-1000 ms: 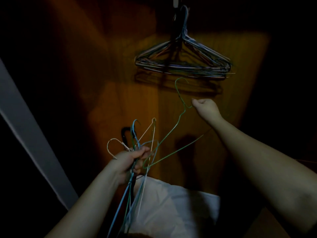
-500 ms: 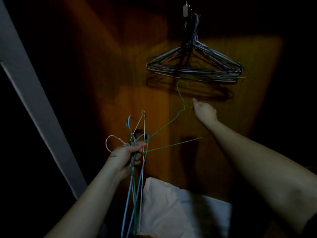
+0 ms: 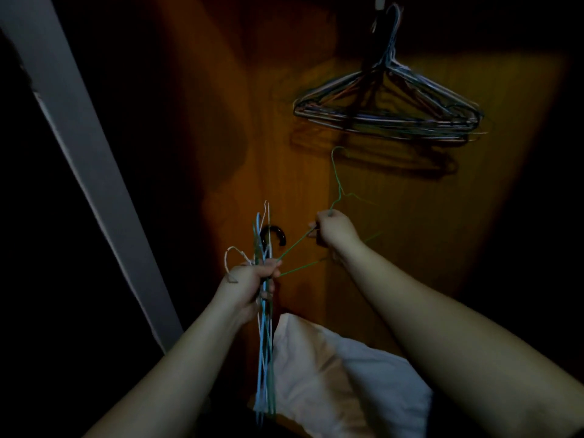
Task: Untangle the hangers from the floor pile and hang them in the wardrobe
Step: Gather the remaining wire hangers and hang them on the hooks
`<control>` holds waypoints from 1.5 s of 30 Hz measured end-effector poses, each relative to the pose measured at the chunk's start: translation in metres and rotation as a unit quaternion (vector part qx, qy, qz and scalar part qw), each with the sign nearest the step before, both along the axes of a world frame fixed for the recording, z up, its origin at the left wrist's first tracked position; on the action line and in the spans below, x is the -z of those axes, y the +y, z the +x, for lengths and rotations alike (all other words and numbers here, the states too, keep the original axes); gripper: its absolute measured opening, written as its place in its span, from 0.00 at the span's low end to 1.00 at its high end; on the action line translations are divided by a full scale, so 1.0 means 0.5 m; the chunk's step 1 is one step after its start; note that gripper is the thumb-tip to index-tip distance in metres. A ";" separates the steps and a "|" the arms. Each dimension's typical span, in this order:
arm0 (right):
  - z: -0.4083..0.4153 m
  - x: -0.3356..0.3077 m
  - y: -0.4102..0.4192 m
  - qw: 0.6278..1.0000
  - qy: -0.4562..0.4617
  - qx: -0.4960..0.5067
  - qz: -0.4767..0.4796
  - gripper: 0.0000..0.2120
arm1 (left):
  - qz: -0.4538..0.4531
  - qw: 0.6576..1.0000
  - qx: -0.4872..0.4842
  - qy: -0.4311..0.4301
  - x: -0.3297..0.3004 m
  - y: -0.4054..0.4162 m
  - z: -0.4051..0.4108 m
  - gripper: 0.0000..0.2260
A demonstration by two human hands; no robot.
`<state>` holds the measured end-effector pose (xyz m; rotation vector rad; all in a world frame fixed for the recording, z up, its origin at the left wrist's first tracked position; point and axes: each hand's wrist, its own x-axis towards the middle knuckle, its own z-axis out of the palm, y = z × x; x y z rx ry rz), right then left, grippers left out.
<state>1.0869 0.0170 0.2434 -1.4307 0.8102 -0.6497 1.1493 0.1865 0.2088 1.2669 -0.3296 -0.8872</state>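
The left hand is curled tight round a bunch of thin wire hangers in blue, white and green, gripping them near their necks so that the long wires hang straight down past the wrist while the hooks stick up above the fist; one pale hook loops out to the left of the knuckles. The right hand is closed on a single thin green wire hanger, fingers wrapped round its shoulder wire just below the neck, with the hook standing up above the fist and below the hung cluster. Two green wires run from the right fist down and left to the bunch, reaching the left hand's fingers, so this hanger looks caught in or touching the bunch; whether it is free cannot be told. Higher up, a cluster of dark wire hangers hangs from a fitting at the top of the orange-brown wooden wardrobe panel, casting a shadow on the wood beneath. A dark curved hook-shaped object sits on the panel just behind the bunch's hooks. A white crumpled cloth lies below, behind the dangling wires. A grey slanted door edge crosses the dark left side.
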 end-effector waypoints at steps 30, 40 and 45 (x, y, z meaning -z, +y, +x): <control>-0.177 -0.215 -0.212 0.832 0.206 0.244 -0.455 0.11 | -0.015 0.992 0.021 -0.120 -0.245 -0.126 0.154 0.06; -0.197 -0.275 -0.263 0.826 0.157 0.314 -0.441 0.06 | -0.025 0.987 0.030 -0.155 -0.323 -0.172 0.159 0.06; -0.187 -0.326 -0.315 0.822 0.122 0.304 -0.466 0.07 | -0.030 0.986 0.011 -0.163 -0.355 -0.190 0.149 0.05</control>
